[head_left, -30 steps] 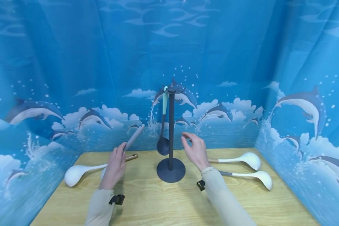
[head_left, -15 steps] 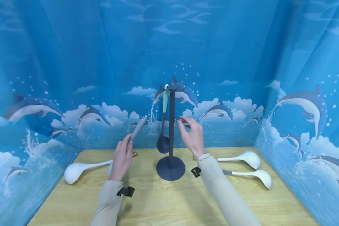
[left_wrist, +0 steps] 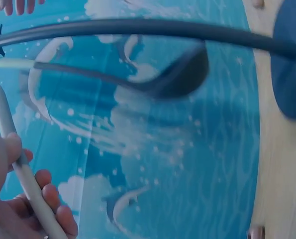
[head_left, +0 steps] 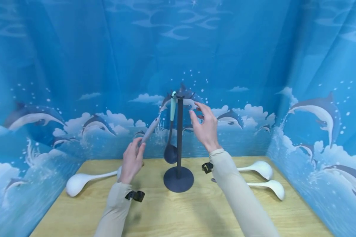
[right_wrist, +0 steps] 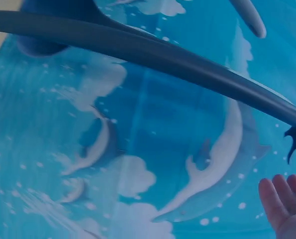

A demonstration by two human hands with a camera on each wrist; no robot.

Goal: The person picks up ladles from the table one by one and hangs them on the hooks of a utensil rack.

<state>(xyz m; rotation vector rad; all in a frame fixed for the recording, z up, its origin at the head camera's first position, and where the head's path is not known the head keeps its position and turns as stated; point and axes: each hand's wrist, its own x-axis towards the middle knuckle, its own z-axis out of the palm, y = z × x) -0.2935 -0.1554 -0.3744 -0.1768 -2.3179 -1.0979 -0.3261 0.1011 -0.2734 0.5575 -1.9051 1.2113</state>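
My left hand [head_left: 132, 162] grips a ladle by its grey handle [head_left: 150, 130], tilted up toward the stand; its white bowl is mostly hidden behind the hand. In the left wrist view the thumb and fingers wrap this handle [left_wrist: 32, 191]. A dark metal stand [head_left: 180, 138] with a round base and hooks on top stands mid-table. A dark ladle with a mint-green handle [head_left: 173, 110] hangs from its left side. My right hand [head_left: 206, 129] is raised just right of the pole, fingers apart and holding nothing; the right wrist view shows its fingertips [right_wrist: 273, 196] near the hooks.
A white ladle [head_left: 77, 184] lies at the left of the wooden table [head_left: 166, 214]. Two more white ladles, an upper one [head_left: 262, 169] and a lower one [head_left: 276, 189], lie at the right, partly behind my right forearm. A dolphin-print curtain [head_left: 136, 65] encloses the table.
My left hand has risen and moved right, bringing the grey-handled ladle closer to the stand. My right hand has moved up beside the pole toward the hooks.
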